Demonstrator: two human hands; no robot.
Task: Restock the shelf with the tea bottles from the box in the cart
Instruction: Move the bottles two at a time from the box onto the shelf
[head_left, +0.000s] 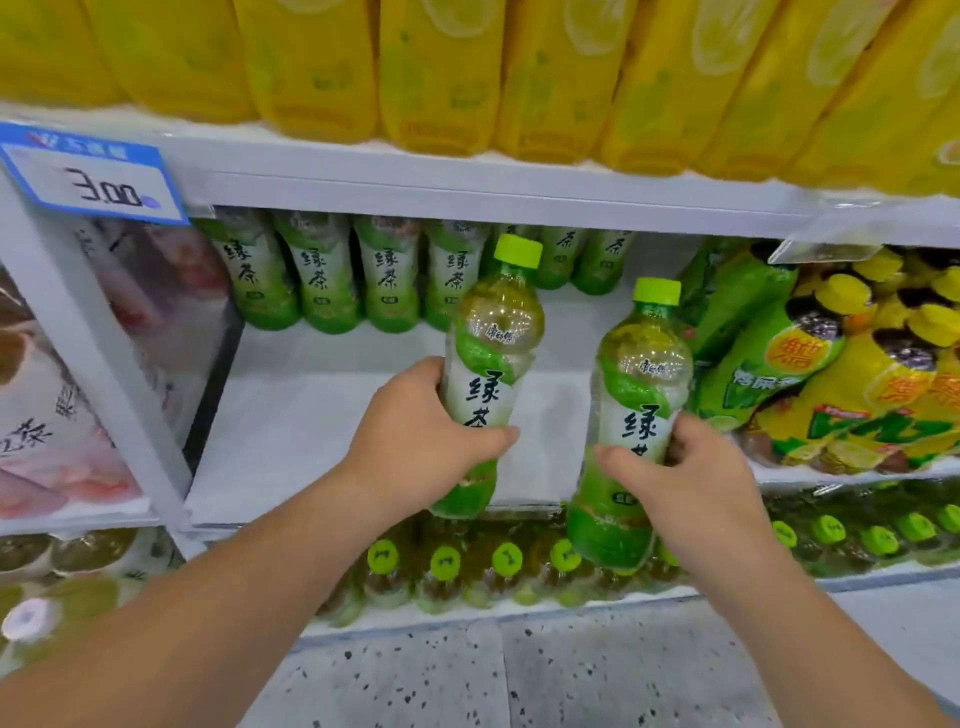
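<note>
Tea bottles (491, 332), full: left hand (415, 436) holds one, right hand (696, 483) another.

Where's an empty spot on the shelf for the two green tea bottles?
The bare white shelf floor is free: in front of the back row of green tea bottles, between the white upright and the yellow-and-green bottles. The shelf below is packed with green-capped bottles, the one above with yellow bottles.

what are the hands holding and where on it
The left hand grips one green tea bottle around its labelled middle. The right hand grips a second green tea bottle, also around the middle of its label.
</note>
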